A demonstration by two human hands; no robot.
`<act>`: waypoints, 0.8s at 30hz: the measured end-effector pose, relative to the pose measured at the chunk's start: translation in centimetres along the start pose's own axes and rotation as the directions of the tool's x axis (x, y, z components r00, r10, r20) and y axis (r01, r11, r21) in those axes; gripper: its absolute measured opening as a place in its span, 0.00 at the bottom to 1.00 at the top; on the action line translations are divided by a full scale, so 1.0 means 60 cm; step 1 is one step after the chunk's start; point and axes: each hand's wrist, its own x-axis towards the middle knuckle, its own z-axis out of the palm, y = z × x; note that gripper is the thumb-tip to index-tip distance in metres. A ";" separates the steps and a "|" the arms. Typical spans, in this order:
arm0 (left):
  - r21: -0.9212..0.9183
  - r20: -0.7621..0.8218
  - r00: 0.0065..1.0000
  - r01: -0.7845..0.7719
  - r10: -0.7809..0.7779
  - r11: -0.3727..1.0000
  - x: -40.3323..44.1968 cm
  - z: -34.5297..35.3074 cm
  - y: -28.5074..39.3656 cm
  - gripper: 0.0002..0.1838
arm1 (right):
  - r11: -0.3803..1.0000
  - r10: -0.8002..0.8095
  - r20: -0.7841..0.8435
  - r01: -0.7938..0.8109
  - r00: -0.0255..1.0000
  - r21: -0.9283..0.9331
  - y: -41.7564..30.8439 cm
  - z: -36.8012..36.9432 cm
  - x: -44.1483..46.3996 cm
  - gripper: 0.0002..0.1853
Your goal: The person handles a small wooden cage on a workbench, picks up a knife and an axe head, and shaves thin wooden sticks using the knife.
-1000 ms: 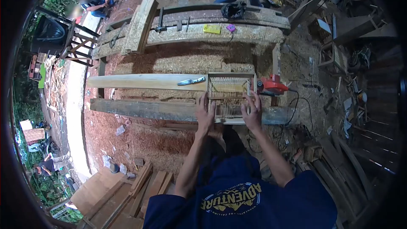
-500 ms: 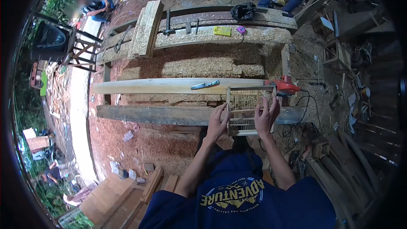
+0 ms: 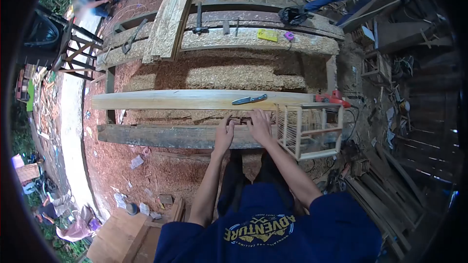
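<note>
My left hand hovers over or rests at the near weathered plank, fingers apart and nothing visible in them. Beside it, my right hand is open too, its fingers stretched forward toward the pale plank. Just right of that hand stands a small wooden cage-like frame with thin bars along its left side. It sits across the planks, apart from my fingers. A knife with a dark handle lies on the pale smooth plank, beyond my hands.
A red power tool sits behind the frame at right. On the far bench lie a hammer, stacked boards, a yellow item, a purple item and a black bag. Other people are farther off. Sawdust covers the ground.
Both hands have let go of the wooden frame and moved left. The frame now stands upright on the planks, farther right and turned. The camera view has shifted slightly.
</note>
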 end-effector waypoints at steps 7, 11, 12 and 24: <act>0.147 -0.093 0.995 0.041 -0.027 0.988 0.032 -0.032 -0.227 0.19 | 0.965 0.200 0.080 -0.183 0.976 -0.189 0.125 0.217 0.131 0.28; 0.127 -0.064 0.990 0.131 -0.124 0.983 0.048 -0.031 -0.251 0.18 | 0.898 0.185 -0.035 -0.183 0.982 -0.399 0.155 0.271 0.126 0.28; 0.117 -0.062 0.989 0.139 -0.132 0.983 0.048 -0.030 -0.255 0.18 | 0.898 0.199 0.035 -0.168 0.979 -0.406 0.158 0.278 0.116 0.27; 0.113 0.075 0.991 0.100 -0.109 0.989 0.058 -0.023 -0.200 0.19 | 0.971 0.121 -0.061 -0.131 0.991 -0.200 0.126 0.250 0.077 0.19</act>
